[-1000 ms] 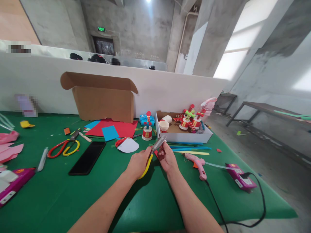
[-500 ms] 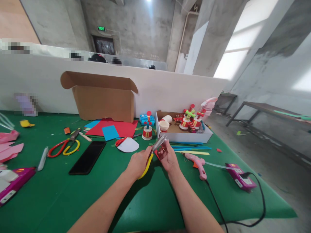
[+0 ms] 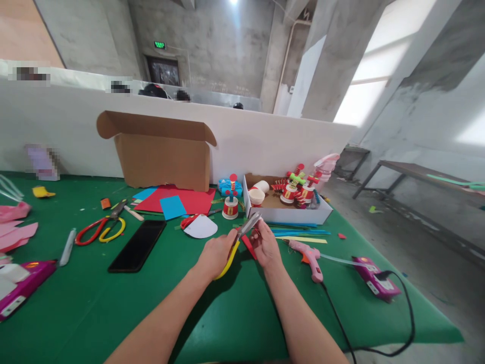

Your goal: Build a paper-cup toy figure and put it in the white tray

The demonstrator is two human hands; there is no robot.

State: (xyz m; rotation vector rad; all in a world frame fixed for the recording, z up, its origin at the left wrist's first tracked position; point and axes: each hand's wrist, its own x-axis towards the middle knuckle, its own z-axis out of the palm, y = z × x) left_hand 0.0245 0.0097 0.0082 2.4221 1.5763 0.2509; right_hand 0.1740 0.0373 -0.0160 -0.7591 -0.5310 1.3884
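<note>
My left hand (image 3: pixel 215 256) is closed around a pair of scissors (image 3: pixel 228 263) with a yellow handle, blades pointing up and to the right. Their tips lie close to the fingers of my right hand (image 3: pixel 269 248). Those fingers pinch a piece of red paper (image 3: pixel 249 246), which hangs down toward the left between the two hands; its upper part is hidden. Just beyond the blades stands a small paper-cup figure (image 3: pixel 230 208) with a red band and a blue-and-red top. Left of my hands lies a white fan-shaped paper (image 3: pixel 200 227).
A white box (image 3: pixel 295 216) behind holds cups and similar figures. On the right, a pink glue gun (image 3: pixel 312 260) is cabled near a purple power strip (image 3: pixel 375 280). Leftward lie a phone (image 3: pixel 137 246), other scissors (image 3: pixel 109 225), red sheets (image 3: pixel 202 196) and an upright cardboard box (image 3: pixel 162 159).
More of the red paper now shows below the scissors, hanging beside my right palm. My right hand has shifted very slightly; the scissors stay almost in place.
</note>
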